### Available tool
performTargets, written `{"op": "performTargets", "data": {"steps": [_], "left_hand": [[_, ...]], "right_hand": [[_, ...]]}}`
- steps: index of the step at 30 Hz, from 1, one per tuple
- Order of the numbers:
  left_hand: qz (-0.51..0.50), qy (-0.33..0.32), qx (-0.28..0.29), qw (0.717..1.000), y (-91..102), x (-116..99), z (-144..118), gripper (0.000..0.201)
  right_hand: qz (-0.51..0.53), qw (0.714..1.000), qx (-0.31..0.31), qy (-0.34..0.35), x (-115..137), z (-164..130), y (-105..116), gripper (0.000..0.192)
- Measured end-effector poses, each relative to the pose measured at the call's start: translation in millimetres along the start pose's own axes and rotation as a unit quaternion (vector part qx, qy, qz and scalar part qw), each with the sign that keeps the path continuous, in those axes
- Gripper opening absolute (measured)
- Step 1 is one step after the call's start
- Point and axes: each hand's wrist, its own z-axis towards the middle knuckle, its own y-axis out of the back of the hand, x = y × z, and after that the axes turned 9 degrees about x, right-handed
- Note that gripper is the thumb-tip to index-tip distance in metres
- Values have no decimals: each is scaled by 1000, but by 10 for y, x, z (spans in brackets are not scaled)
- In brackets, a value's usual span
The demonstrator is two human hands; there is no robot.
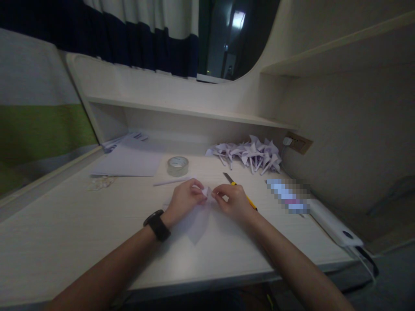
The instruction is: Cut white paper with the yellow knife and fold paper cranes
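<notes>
Head view of a paper-folding stage at a pale surface [81,233]. The left hand [184,199] and the right hand [234,201] met over a sheet of white paper [198,224] that lay flat near the front middle of the surface. Each grip was closed, fingertips pinched together on the small raised fold [207,192] at the sheet's far end; the left wrist carried a dark watch [157,224].

Orientation: the paper appeared to lie with its long axis running toward and away from the person, one corner pointing at the near edge of the surface and the pinched end pointing toward the back wall. The exact outline under the hands was hidden.

Progress, as a judgement: the sheet was only partly worked. Most of it remained flat and open, with folding confined to the far tip, so the piece looked to be at an early or middle stage. A heap of finished folded paper figures [248,154] lay at the back right, which suggested several had been completed and this one remained to be shaped.

Surroundings: a roll of clear tape [177,166] stood beyond the hands, a yellow-handled knife [241,192] lay just beside the right hand, a thin white strip [171,182] lay near the left hand, and spare sheets [129,160] were stacked at the back left.
</notes>
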Motion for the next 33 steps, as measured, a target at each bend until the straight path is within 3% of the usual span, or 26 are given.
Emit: {"op": "performTargets", "data": {"steps": [3, 9, 15, 19, 26, 33], "left_hand": [[54, -6, -23, 998, 10, -49, -22, 19], [71, 19, -60, 995, 8, -92, -34, 22], [-151, 33, -15, 988, -20, -100, -31, 29], [-227, 23, -9, 974, -30, -100, -47, 33], [-278, 19, -2, 960, -1, -93, -56, 40], [-281, 3, 26, 959, 5, -119, -56, 35]], "right_hand": [[-8, 1000, 11, 20, -3, -6, -7, 11], [-10, 999, 22, 25, -13, -3, -22, 12], [-23, 1000, -9, -7, -1, 0, -7, 10], [-11, 999, -30, -24, 23, 8, 14, 10], [28, 998, -51, -35, 80, 20, 37, 8], [144, 985, -68, -73, 142, 67, 47, 12]]}}
